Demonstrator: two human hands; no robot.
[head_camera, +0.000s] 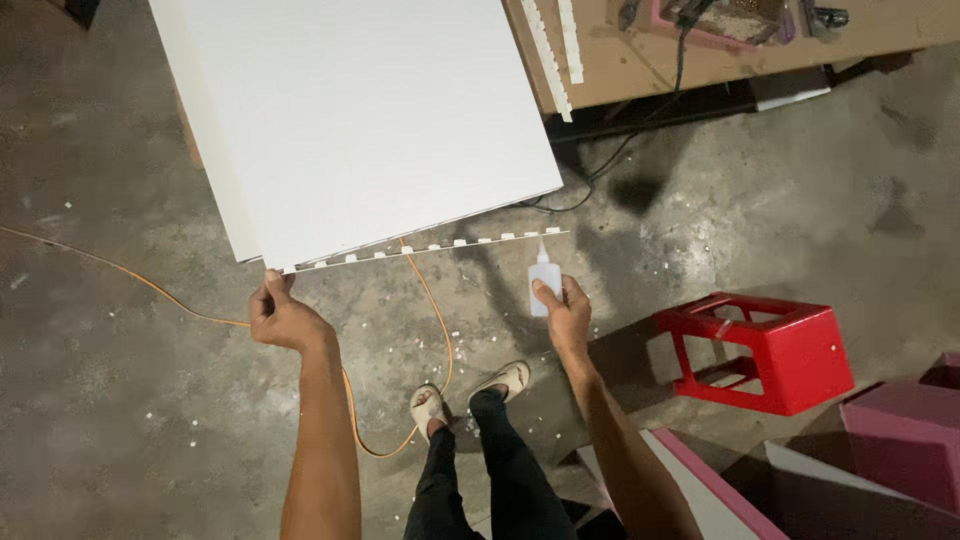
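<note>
A large white panel stands tilted over the concrete floor, with a notched strip running along its lower edge. My left hand grips the panel's lower left corner. My right hand holds a small white squeeze bottle upright, its nozzle touching the notched strip near the right end. My legs and sandalled feet show below, between my arms.
An orange cable snakes across the floor and loops near my feet. A red plastic stool lies on its side at right, pink and white boards beyond it. A wooden workbench with tools and white notched strips stands at top right.
</note>
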